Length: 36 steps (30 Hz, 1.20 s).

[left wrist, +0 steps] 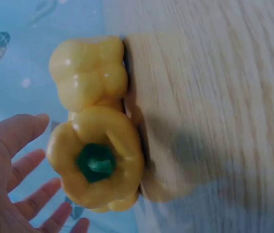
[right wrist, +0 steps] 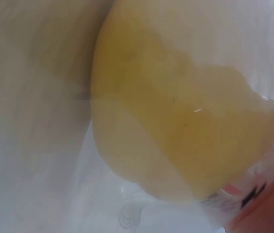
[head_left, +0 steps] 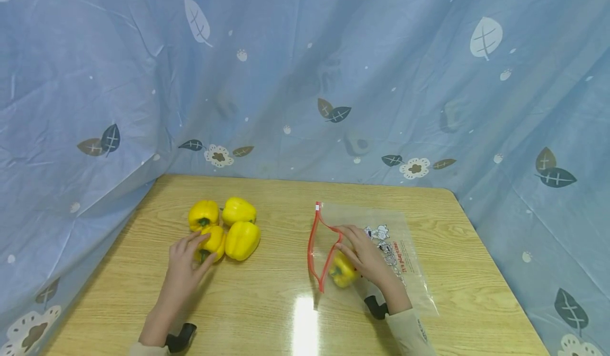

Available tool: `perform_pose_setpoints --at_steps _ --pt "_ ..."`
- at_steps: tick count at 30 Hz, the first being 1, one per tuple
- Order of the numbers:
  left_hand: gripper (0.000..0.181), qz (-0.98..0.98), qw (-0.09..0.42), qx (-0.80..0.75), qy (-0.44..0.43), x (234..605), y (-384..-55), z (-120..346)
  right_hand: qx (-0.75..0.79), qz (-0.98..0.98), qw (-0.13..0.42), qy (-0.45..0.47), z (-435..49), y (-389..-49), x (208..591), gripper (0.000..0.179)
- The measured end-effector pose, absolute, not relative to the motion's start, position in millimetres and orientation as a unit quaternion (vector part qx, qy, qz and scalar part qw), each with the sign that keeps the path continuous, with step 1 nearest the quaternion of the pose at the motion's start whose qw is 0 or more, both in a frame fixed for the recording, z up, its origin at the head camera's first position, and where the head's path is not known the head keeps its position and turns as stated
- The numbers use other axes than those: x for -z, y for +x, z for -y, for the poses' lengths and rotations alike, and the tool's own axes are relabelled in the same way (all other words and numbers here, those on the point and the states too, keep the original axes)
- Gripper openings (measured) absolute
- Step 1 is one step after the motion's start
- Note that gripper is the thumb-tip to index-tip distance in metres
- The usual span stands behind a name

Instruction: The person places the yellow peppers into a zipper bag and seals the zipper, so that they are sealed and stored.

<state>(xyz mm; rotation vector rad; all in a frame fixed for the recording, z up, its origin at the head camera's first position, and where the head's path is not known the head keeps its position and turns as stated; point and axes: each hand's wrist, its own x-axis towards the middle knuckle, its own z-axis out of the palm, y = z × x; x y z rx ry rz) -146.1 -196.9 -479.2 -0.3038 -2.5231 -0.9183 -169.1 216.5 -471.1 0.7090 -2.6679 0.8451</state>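
Observation:
Several yellow bell peppers stand in a cluster left of centre in the head view. My left hand (head_left: pixel 183 263) reaches round the nearest-left bell pepper (head_left: pixel 215 241), thumb and fingers spread. In the left wrist view, its fingers are straight beside that pepper's green stem (left wrist: pixel 96 163). A clear zip bag (head_left: pixel 416 266) with a red zip edge (head_left: pixel 311 245) lies to the right, its mouth gaping leftward. My right hand (head_left: pixel 369 258) pinches the upper layer at the mouth. Inside, near the opening, sits another yellow pepper (head_left: pixel 343 271), seen blurred through plastic in the right wrist view.
The wooden table (head_left: pixel 281 282) has a glare patch near its front. A blue patterned curtain (head_left: pixel 295 80) hangs behind and along both sides. Other peppers (head_left: pixel 243 240) touch or stand close to the one by my left hand. Black wrist mounts (head_left: pixel 181 337) show under both forearms.

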Motion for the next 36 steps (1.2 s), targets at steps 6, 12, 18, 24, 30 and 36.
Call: perform_pose_setpoints --at_steps 6,12,18,24,30,36 --pt "0.052 0.919 0.189 0.334 -0.088 481 -146 201 -0.290 0.914 0.134 0.250 -217 -170 472 0.039" --pt "0.055 0.917 0.188 0.343 -0.077 483 -149 202 -0.286 0.913 0.140 0.255 -218 -170 472 0.039" --pt "0.055 0.914 0.176 0.361 -0.061 484 -153 200 -0.292 0.912 0.140 0.253 -218 -170 471 0.039" --pt "0.052 0.913 0.163 0.371 -0.041 485 -156 197 -0.292 0.911 0.140 0.255 -219 -170 472 0.038" --pt "0.048 0.908 0.167 0.382 -0.032 485 -156 197 -0.289 0.912 0.139 0.257 -219 -170 471 0.038" --pt "0.046 0.908 0.186 0.376 -0.022 490 -153 199 -0.292 0.910 0.140 0.258 -220 -169 471 0.038"
